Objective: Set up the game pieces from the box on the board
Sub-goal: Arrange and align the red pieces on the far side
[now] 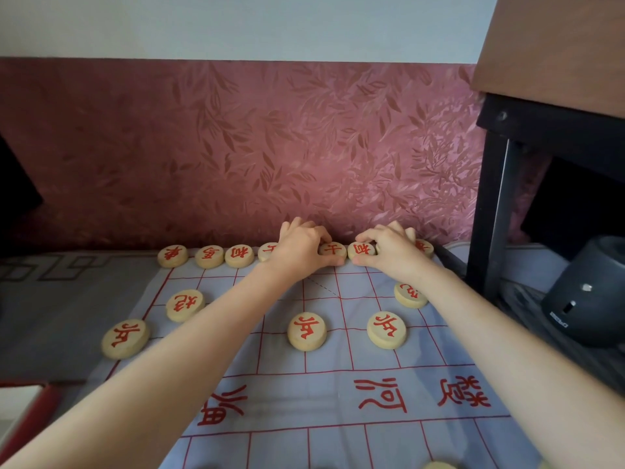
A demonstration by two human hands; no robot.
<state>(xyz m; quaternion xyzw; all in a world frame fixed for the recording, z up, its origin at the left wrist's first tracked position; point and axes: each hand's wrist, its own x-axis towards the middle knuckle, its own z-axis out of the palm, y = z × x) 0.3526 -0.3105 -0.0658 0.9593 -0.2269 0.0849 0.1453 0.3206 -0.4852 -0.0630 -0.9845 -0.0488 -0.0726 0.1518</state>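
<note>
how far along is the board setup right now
Done: the far side looks laid out, back row, cannons, soldiers. In hand: the left hand pinches an advisor piece and the right hand an elephant piece, seemingly straightening the row. Left: the board shows only a lone piece at its near edge.

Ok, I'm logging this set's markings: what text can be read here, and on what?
"兵": three front pieces, upside down.
"炮": left piece.
"車", "馬", "相", "仕": back-row pieces.
"楚河", "界": board.
Label on the dark device: too blurred.
</note>
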